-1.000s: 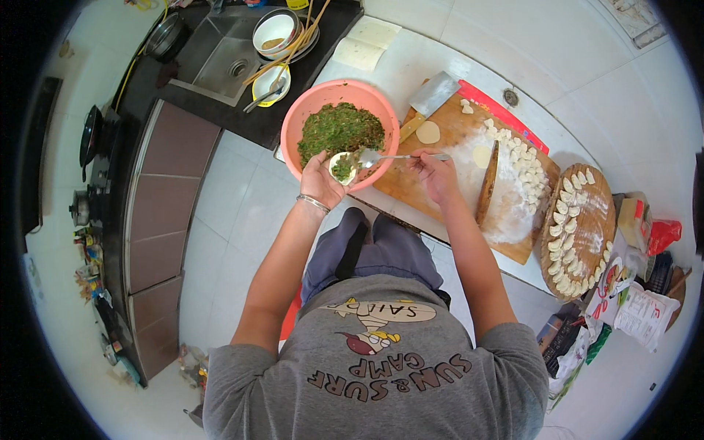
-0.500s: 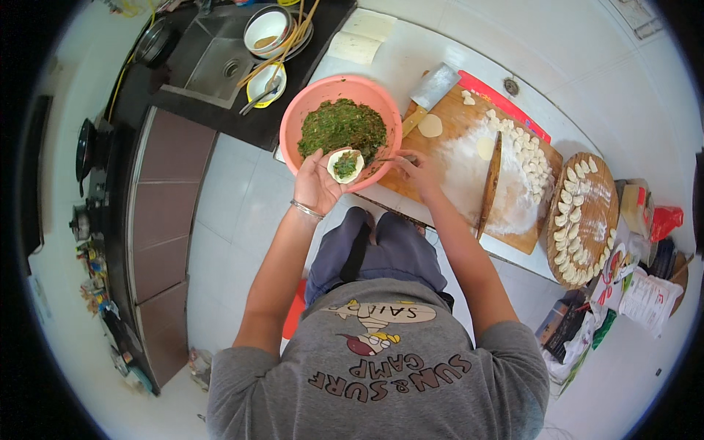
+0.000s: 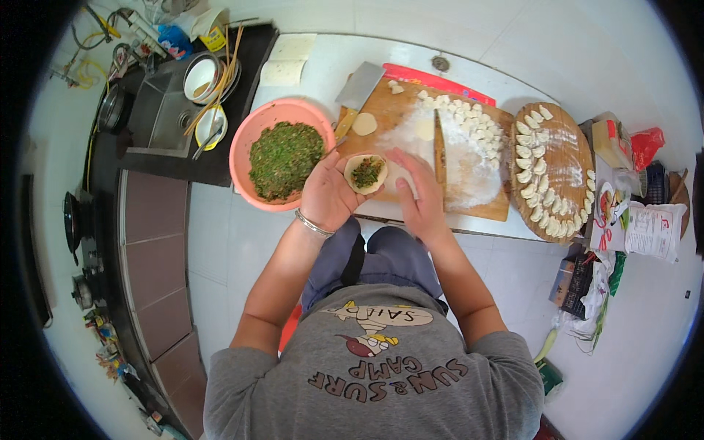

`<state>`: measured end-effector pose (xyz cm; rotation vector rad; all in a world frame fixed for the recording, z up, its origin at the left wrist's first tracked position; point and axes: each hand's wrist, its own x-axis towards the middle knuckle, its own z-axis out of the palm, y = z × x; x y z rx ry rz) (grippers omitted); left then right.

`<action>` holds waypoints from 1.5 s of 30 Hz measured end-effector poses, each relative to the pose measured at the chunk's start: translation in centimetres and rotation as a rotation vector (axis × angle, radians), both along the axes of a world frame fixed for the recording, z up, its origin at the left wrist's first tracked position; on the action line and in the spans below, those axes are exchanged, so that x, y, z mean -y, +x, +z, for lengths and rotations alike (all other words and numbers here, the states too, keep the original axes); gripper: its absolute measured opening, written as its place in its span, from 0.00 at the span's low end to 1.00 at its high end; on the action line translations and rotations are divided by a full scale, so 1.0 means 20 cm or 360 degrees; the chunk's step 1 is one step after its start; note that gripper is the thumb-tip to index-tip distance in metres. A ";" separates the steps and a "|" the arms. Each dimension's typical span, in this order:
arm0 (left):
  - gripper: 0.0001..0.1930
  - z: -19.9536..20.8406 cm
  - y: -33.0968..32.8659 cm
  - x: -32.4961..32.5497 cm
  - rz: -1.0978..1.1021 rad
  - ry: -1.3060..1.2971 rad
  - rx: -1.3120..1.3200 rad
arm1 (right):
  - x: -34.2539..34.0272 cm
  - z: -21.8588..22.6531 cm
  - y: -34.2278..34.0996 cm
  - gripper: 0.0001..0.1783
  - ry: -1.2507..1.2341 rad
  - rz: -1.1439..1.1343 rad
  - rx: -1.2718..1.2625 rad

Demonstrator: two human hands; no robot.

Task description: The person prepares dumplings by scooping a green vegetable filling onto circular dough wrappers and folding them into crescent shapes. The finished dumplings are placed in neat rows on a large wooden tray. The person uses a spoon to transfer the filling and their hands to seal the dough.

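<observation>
A round dumpling wrapper [image 3: 375, 160] rests on the fingers of my upturned left hand [image 3: 327, 192], with green chopped filling [image 3: 365, 174] heaped in its middle. My right hand [image 3: 421, 192] is just right of the wrapper, fingers stretched out and nothing in them. Left of my hands stands a pink bowl [image 3: 239, 163] with a large mound of the same green filling [image 3: 284, 161]. A thin utensil [image 3: 336, 146] leans at the bowl's right rim; its lower end is hidden.
On the floured wooden board [image 3: 477, 207] are a rolling pin [image 3: 440, 150], a flat wrapper [image 3: 364, 124], a cleaver [image 3: 360, 85] and many small dough pieces [image 3: 480, 132]. Right of it, a round board [image 3: 579, 150] carries rows of dumplings. A sink [image 3: 158, 121] and stacked bowls [image 3: 202, 77] are at left.
My right hand has let go of the utensil at the bowl and moved beside the wrapper. My left hand has carried the filled wrapper away from the bowl, toward the board. The view has shifted.
</observation>
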<state>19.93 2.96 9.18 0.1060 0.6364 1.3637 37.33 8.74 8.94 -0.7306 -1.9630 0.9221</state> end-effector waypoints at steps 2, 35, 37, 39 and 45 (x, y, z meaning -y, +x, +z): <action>0.30 0.02 0.16 -0.06 -0.0047 0.0030 0.0043 | -0.02 0.02 0.13 0.24 0.0046 0.0017 0.0007; 0.32 0.24 1.16 -0.41 -0.0465 0.0106 0.0097 | -0.33 0.26 1.25 0.22 0.0426 0.0146 0.0365; 0.32 0.24 1.16 -0.41 -0.0479 0.0108 0.0075 | -0.33 0.29 1.26 0.22 0.0351 0.0104 0.0263; 0.32 0.26 1.16 -0.41 -0.0492 0.0124 0.0058 | -0.33 0.30 1.26 0.22 0.0328 0.0104 0.0251; 0.32 0.30 1.15 -0.39 -0.0509 0.0107 0.0028 | -0.32 0.31 1.22 0.22 0.0570 0.0125 0.0545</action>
